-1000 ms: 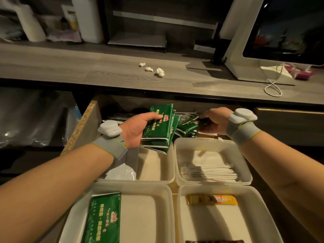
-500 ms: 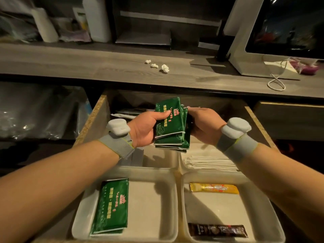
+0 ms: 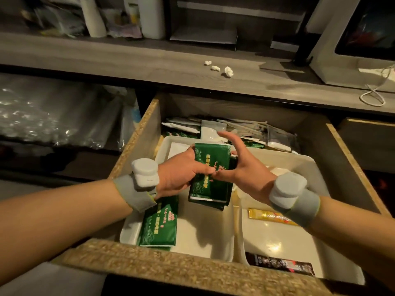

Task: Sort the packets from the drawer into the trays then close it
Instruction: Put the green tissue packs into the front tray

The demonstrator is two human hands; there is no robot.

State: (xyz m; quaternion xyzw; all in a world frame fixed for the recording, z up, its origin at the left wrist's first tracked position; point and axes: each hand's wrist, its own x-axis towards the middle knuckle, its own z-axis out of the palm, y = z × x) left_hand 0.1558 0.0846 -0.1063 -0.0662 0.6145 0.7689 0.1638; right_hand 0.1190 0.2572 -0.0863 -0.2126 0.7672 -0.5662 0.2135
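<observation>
Left hand (image 3: 177, 176) | palm turned right, fingers clamped on stack of glossy green foil packets (image 3: 210, 176), held tilted above near-left white plastic tray (image 3: 205, 236) in open chipboard drawer (image 3: 350, 165) | Right hand (image 3: 245, 169) | fingers spread wide, thumb tip touching stack's right edge | Single green packet (image 3: 159, 225) | flat in that tray, left side
</observation>
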